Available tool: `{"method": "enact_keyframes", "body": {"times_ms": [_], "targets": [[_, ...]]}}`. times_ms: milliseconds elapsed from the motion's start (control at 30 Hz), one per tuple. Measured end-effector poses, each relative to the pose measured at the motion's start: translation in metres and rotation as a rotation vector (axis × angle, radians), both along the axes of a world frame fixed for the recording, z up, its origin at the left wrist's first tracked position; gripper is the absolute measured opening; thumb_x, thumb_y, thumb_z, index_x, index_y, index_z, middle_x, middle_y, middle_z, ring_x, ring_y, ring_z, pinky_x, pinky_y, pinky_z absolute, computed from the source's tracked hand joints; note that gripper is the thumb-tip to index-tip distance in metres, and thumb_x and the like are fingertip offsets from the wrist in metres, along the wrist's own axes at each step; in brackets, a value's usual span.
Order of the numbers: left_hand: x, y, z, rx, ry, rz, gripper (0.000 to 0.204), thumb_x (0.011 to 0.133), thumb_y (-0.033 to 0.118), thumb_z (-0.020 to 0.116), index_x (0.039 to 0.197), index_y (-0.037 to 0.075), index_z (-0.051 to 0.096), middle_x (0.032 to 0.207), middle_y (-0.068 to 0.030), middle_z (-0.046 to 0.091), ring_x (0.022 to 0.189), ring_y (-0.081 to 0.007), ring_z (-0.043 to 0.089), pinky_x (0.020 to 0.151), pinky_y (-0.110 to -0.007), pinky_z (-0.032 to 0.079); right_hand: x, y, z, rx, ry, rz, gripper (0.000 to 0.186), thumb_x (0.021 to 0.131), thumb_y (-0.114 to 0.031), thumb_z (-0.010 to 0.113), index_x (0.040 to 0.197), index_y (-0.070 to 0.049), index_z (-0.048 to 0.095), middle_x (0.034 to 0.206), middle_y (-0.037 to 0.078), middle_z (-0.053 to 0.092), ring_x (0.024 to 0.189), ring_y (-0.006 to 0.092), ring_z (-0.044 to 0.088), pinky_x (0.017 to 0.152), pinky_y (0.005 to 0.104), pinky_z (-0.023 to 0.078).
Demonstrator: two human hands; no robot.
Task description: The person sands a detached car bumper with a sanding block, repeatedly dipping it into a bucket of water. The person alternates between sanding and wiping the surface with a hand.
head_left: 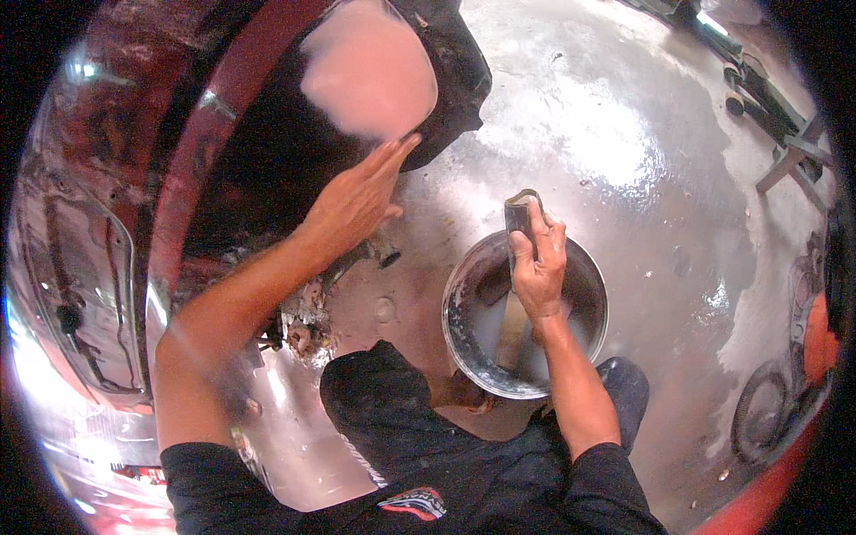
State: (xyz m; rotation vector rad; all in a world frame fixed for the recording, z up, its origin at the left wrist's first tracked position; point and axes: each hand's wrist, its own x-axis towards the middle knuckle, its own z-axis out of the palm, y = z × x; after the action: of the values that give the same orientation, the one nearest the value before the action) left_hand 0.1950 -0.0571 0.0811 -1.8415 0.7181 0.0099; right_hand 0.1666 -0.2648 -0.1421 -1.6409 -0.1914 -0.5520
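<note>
A pink, smooth patch (367, 67) covers part of the dark car panel (459, 62) at the top. My left hand (352, 196) rests with fingers stretched out at the lower edge of the patch. My right hand (540, 259) grips a dark, folded sanding sheet (515, 214) above a round metal bucket (450, 308). In the bucket are cloudy, whitish water and a light brown strip (511, 339).
Dark red car bodywork (183, 178) runs along the left. Metal stands and tubes (758, 102) lie at the upper right. A wheel (758, 415) and an orange object (816, 339) are at the right edge. My knees are bent beside the bucket on the concrete floor (678, 267).
</note>
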Motion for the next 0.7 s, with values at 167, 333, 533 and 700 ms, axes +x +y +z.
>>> {"method": "enact_keyframes", "body": {"times_ms": [167,333,533,700], "targets": [[-0.046,0.007,0.017,-0.388,0.244,0.077,0.059,0.098,0.043,0.054,0.135,-0.004,0.057,0.151,-0.02,0.046,0.144,-0.0339,0.038,0.124,-0.046,0.021,-0.001,0.006,0.0,0.195,0.121,0.07,0.048,0.097,-0.018,0.064,0.143,-0.006,0.055,0.115,0.019,0.06,0.106,0.0294,0.06,0.094,0.0364,0.047],[-0.1,-0.014,-0.009,-0.853,0.221,0.175,0.044,0.097,0.039,0.058,0.12,0.002,0.066,0.133,-0.017,0.062,0.132,-0.0336,0.052,0.118,-0.048,0.032,0.031,0.048,0.056,0.561,0.119,0.094,0.049,0.101,-0.016,0.06,0.144,0.003,0.05,0.114,0.012,0.06,0.104,0.0205,0.057,0.094,0.0326,0.047],[-0.135,-0.041,-0.071,-1.151,0.428,0.732,0.041,0.096,0.037,0.06,0.106,-0.001,0.071,0.109,-0.0224,0.07,0.109,-0.039,0.066,0.102,-0.051,0.047,0.066,0.093,0.124,0.841,0.08,0.212,0.047,0.105,-0.017,0.054,0.145,0.007,0.045,0.126,0.01,0.061,0.112,0.0156,0.056,0.098,0.0285,0.045],[-0.13,-0.015,-0.098,-1.096,0.642,0.896,0.043,0.094,0.04,0.061,0.103,-0.002,0.069,0.099,-0.0253,0.069,0.097,-0.0447,0.067,0.089,-0.052,0.053,0.076,0.1,0.125,0.782,0.141,0.185,0.047,0.107,-0.021,0.051,0.141,0.011,0.046,0.125,0.012,0.062,0.111,0.0171,0.056,0.099,0.0301,0.044]]}}
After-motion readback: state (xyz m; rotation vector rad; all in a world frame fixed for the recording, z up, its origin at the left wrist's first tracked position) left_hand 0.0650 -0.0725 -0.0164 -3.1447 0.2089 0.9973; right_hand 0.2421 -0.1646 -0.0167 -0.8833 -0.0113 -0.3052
